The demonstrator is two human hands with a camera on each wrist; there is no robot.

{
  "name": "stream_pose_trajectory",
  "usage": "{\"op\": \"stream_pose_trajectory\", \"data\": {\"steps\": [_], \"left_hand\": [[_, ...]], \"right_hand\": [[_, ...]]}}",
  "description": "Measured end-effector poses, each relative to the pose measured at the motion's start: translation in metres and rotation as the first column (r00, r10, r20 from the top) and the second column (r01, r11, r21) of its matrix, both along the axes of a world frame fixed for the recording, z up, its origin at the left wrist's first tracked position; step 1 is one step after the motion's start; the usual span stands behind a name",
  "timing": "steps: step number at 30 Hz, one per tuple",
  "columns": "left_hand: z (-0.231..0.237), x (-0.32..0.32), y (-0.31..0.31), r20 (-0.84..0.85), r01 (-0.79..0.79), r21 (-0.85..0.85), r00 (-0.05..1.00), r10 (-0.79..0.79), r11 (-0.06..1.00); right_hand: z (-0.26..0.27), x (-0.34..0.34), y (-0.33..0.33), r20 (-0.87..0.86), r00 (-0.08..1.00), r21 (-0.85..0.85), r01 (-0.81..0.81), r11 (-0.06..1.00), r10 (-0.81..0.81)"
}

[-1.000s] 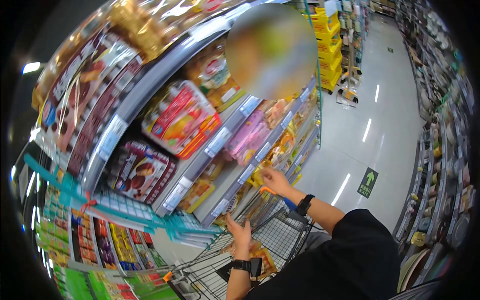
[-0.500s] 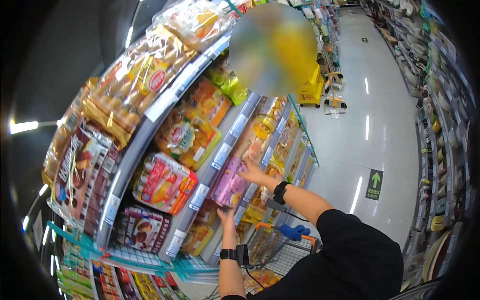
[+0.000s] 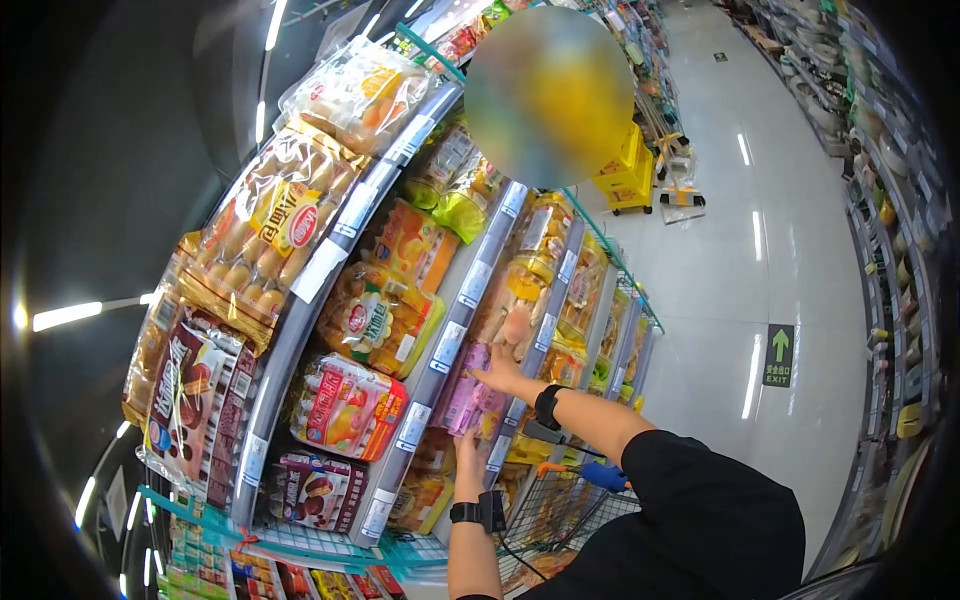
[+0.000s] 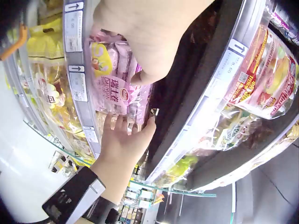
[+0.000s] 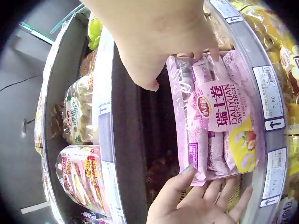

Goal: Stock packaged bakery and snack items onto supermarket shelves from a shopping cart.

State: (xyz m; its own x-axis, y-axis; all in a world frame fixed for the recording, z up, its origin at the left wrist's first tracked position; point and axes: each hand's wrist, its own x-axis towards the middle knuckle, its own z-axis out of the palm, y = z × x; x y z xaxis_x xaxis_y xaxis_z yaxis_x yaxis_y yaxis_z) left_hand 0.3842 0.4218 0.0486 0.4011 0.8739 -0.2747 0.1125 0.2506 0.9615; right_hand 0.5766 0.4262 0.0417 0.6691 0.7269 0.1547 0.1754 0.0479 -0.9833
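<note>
A pink-purple pack of Swiss rolls (image 5: 219, 112) lies on a middle bread shelf, its printed label facing out. My left hand (image 3: 467, 462) is at its near end; in the right wrist view the thumb tip meets a corner and the spread fingertips sit along the bottom edge. At the far end is my right hand (image 3: 505, 370), its fingers along the edge and its thumb apart from the pack. In the left wrist view the left hand covers part of the pack's near end.
A grey shelf rail with price tags (image 5: 271, 98) runs along the pack's front. Other bagged breads (image 3: 380, 315) fill the shelves around it. Below stands a shopping cart (image 3: 585, 520) with an orange-tipped handle. A tiled aisle (image 3: 720, 290) stretches off to the right.
Both hands have moved from above the cart up to the two ends of the Swiss roll pack. The head view has shifted, showing more of the upper shelves.
</note>
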Motion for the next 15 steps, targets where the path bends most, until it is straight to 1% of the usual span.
{"op": "stream_pose_trajectory", "data": {"steps": [1,4,5,8,10,12,13,15], "left_hand": [[0.004,0.001,-0.002,0.001,-0.033,-0.001,0.999,0.033,0.999],[0.006,-0.003,0.001,0.011,-0.041,-0.018,0.999,0.041,0.999],[0.008,-0.003,0.0,0.026,-0.047,-0.001,0.999,0.047,0.999],[0.013,-0.002,-0.003,0.045,-0.09,0.026,0.995,0.089,0.996],[0.007,-0.005,0.002,0.026,-0.142,0.015,0.99,0.141,0.99],[0.004,-0.009,0.002,0.103,-0.143,-0.015,0.984,0.144,0.99],[0.003,-0.01,0.001,0.145,-0.14,-0.03,0.979,0.143,0.99],[0.009,-0.009,-0.006,0.177,-0.17,-0.054,0.968,0.177,0.984]], "right_hand": [[0.0,-0.002,0.002,0.004,1.0,0.005,0.016,1.0,-0.016],[0.002,-0.007,0.003,-0.005,0.999,-0.001,0.049,0.999,-0.049],[0.003,-0.008,0.002,-0.012,0.998,-0.009,0.055,0.998,-0.055],[0.006,-0.003,0.001,0.044,0.998,-0.097,-0.046,0.994,0.05],[0.004,-0.003,0.001,0.036,0.999,-0.126,-0.035,0.991,0.04],[-0.001,-0.002,0.004,0.001,0.998,-0.109,-0.062,0.992,0.062],[-0.005,-0.003,0.005,0.021,0.997,-0.097,-0.067,0.993,0.069],[-0.009,-0.003,0.005,0.063,0.995,-0.07,-0.072,0.995,0.077]]}}
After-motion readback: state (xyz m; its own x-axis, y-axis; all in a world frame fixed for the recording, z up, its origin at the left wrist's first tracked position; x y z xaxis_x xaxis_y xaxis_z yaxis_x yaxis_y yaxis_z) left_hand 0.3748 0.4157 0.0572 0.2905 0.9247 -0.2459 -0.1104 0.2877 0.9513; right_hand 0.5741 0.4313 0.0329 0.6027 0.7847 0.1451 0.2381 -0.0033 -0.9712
